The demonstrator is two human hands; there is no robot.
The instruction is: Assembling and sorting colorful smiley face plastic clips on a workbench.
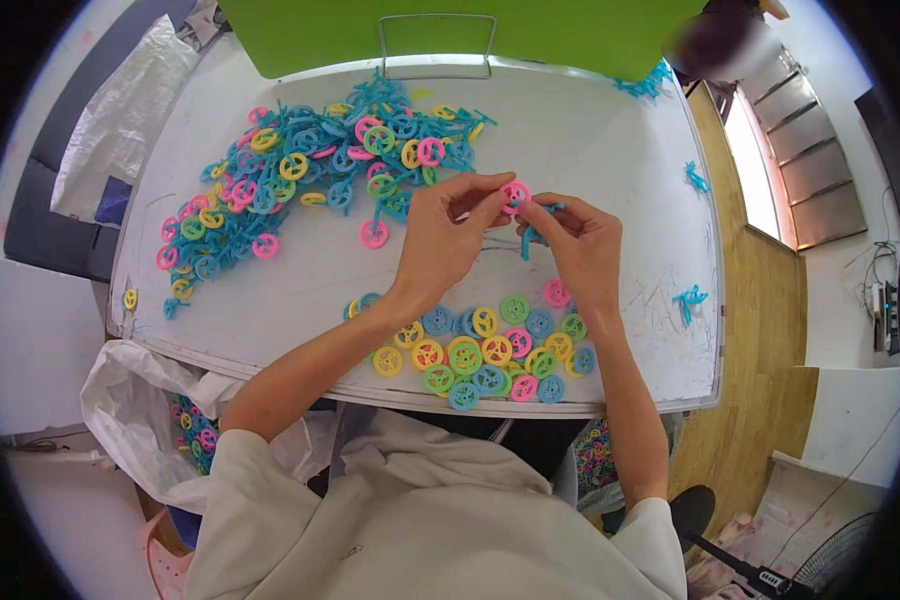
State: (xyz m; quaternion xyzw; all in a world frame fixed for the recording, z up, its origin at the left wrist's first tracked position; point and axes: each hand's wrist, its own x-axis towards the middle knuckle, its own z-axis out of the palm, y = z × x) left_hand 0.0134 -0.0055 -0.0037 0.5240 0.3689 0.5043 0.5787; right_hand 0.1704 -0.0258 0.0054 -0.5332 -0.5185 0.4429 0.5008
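Note:
Over the middle of the white table, my left hand [448,232] pinches a pink plastic wheel [515,197] between thumb and fingers. Close against it on the right, my right hand [576,240] is closed on a teal plastic piece [528,242] with thin arms, which touches or nearly touches the wheel. Whether the two are joined is hidden by my fingers. Below my hands, near the front edge, lies a spread of loose wheels [496,350] in pink, yellow, green and blue. At the far left is a heap of teal pieces with coloured wheels on them [300,160].
A green panel [570,40] with a wire handle borders the table's [630,150] far side. Small teal pieces [689,300] lie along the right. A white sack [135,400] with more coloured parts hangs at the near left. A fan [850,550] stands at the lower right.

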